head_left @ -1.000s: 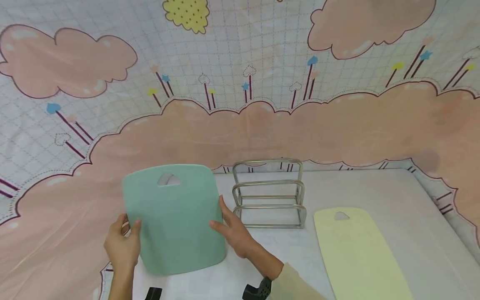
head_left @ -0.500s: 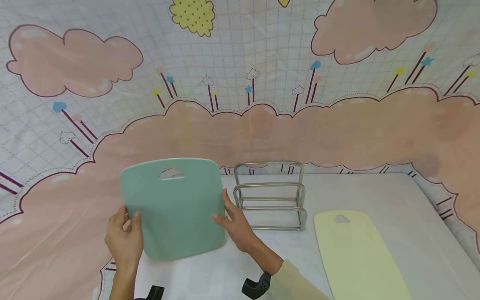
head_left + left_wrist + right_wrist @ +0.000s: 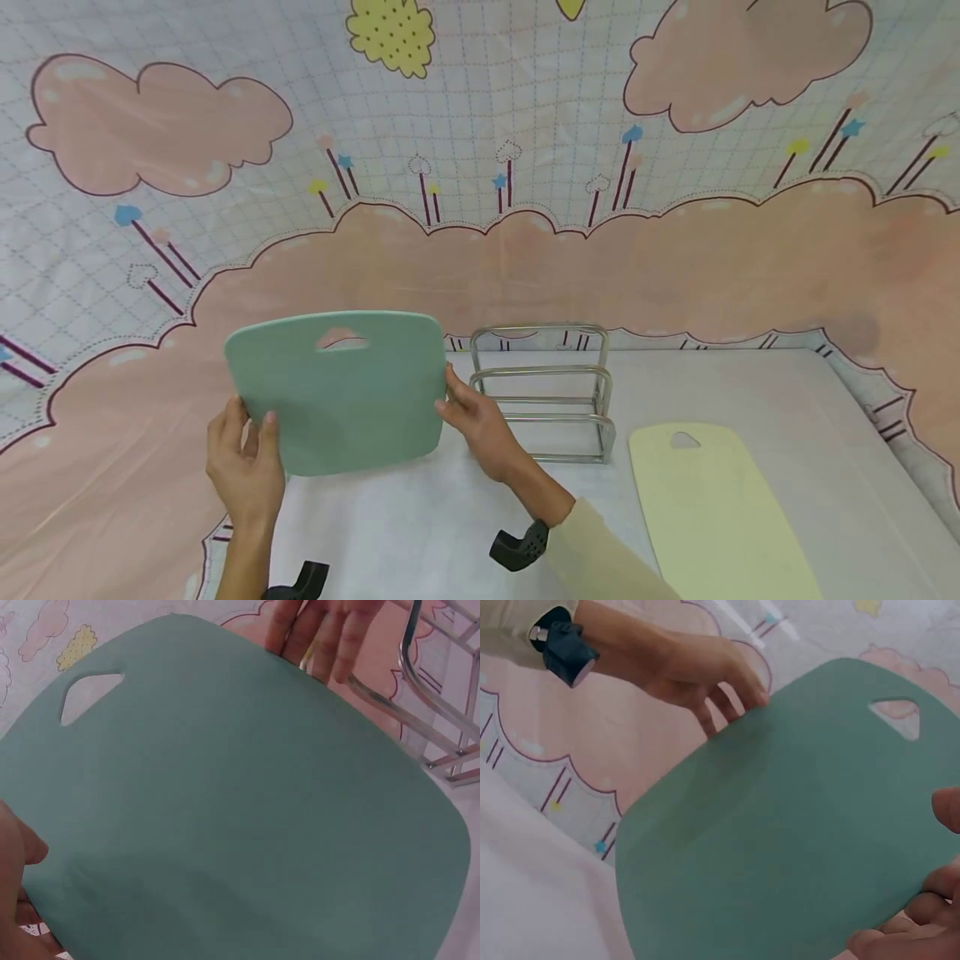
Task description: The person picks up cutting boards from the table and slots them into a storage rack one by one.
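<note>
A green cutting board [image 3: 337, 400] with a handle slot near its top edge is held up and tilted above the white table, left of the wire rack. My left hand [image 3: 247, 462] grips its left edge, thumb in front and fingers partly hidden behind. On the opposite edge, my right hand [image 3: 483, 425] holds the board between thumb and fingers. In the right wrist view, the curled fingers of my right hand [image 3: 919, 922] lie along the board's lower edge. The left wrist view shows the board's broad face [image 3: 247, 780] filling most of the picture.
A metal wire rack [image 3: 540, 369] with several upright loops stands close beside my right hand. A pale yellow cutting board [image 3: 720, 508] lies flat on the white table [image 3: 817, 433] to the right. Behind hangs a patterned cloth [image 3: 525, 275] with pink clouds.
Both hands have raised the green board a little and tipped it, so its face looks shorter in the head view. The rack and the yellow board stay in place.
</note>
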Demonstrator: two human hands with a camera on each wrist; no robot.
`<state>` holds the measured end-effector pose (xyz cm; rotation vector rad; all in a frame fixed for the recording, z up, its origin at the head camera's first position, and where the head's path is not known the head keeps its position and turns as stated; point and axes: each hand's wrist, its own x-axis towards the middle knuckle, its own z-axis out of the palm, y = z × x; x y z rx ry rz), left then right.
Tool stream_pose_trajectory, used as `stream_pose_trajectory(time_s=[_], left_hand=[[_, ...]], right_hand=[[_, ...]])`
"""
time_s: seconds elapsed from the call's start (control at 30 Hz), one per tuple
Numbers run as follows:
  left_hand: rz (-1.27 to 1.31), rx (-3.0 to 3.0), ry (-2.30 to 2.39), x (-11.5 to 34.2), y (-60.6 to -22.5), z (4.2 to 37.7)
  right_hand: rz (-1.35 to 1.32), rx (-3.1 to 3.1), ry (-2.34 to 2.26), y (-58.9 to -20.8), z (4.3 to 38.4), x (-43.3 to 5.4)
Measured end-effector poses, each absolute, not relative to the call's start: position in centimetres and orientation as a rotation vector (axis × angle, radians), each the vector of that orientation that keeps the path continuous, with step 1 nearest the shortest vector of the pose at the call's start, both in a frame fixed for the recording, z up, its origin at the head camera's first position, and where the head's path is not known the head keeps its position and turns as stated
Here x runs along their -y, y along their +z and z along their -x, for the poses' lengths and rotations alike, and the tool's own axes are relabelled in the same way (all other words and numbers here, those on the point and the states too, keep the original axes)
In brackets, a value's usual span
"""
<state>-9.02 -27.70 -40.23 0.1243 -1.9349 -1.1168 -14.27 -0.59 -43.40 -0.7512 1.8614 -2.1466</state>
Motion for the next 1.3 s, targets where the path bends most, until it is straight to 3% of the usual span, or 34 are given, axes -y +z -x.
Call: stream_pose_trajectory(time_s=[0.37, 1.07, 1.3], left_hand=[[0.068, 1.907, -1.191, 25.9, -39.0, 9.9], [0.218, 1.794, -1.244, 25.3, -41.6, 13.9], [0.217, 1.820, -1.243, 23.8, -40.9, 14.1]], right_hand=[[0.822, -1.848, -2.195, -42.3, 15.6, -0.7], [0.702, -2.015, -2.130, -40.5, 17.1, -3.3], [0.696, -2.004, -2.193, -41.2, 17.6, -3.9]])
